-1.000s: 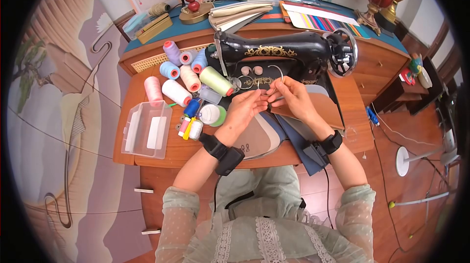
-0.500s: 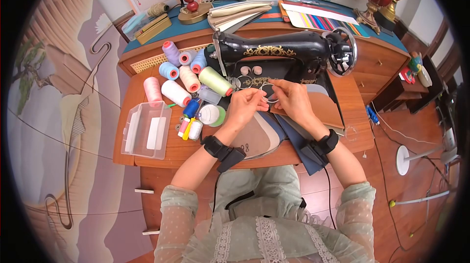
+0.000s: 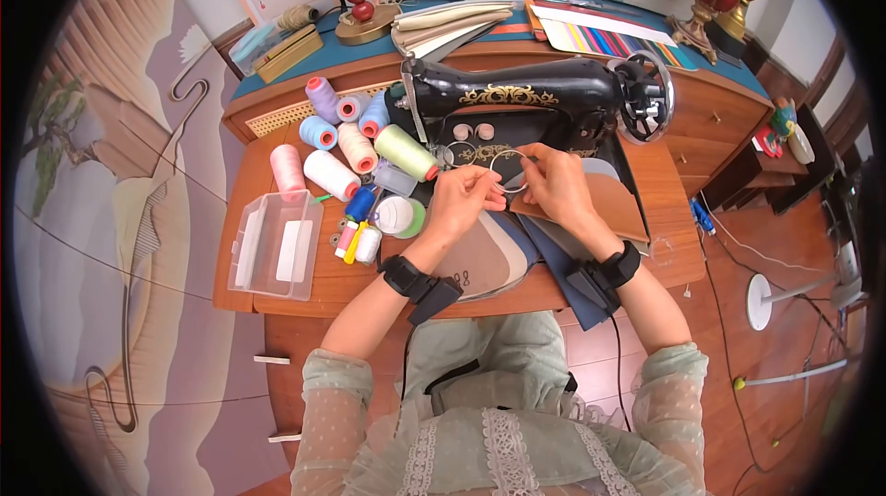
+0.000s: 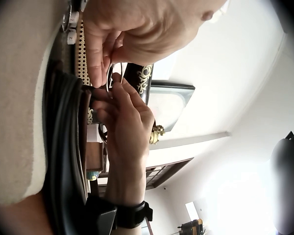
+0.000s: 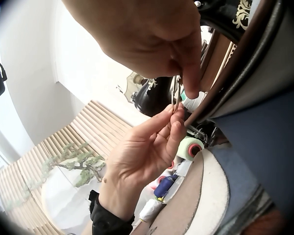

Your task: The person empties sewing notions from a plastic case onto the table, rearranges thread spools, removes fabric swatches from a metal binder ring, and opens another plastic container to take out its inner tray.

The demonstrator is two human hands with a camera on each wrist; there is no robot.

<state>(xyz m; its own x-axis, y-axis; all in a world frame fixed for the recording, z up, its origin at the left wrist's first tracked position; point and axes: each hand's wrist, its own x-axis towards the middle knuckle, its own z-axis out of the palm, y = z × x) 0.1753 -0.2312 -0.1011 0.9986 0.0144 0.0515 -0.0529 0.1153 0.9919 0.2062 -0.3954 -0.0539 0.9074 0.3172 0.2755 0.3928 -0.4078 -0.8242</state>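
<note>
Both hands meet over the front of the sewing machine bed, with a thin metal ring (image 3: 495, 158) between them. My left hand (image 3: 455, 207) pinches the ring's lower left side between thumb and fingers. On its right side, my right hand (image 3: 565, 190) holds it with thumb and forefinger. In the head view the ring looks like a full circle; fingers cover part of it. The left wrist view shows fingertips of both hands close together at the ring (image 4: 122, 73). Below the hands lie leather-like swatches, among them a brown sheet (image 3: 604, 207) and a beige piece (image 3: 475, 261).
A black sewing machine (image 3: 517, 90) stands behind the hands. Several thread cones, including a green one (image 3: 406, 153), crowd the left side. A clear plastic box (image 3: 277, 256) sits at the table's left edge. Another metal ring (image 3: 449, 156) lies on the machine bed.
A second ago the ring stood open, one curved end pointing up from the right hand. Since then it has come together into a circle, and the right hand has turned palm down over it.
</note>
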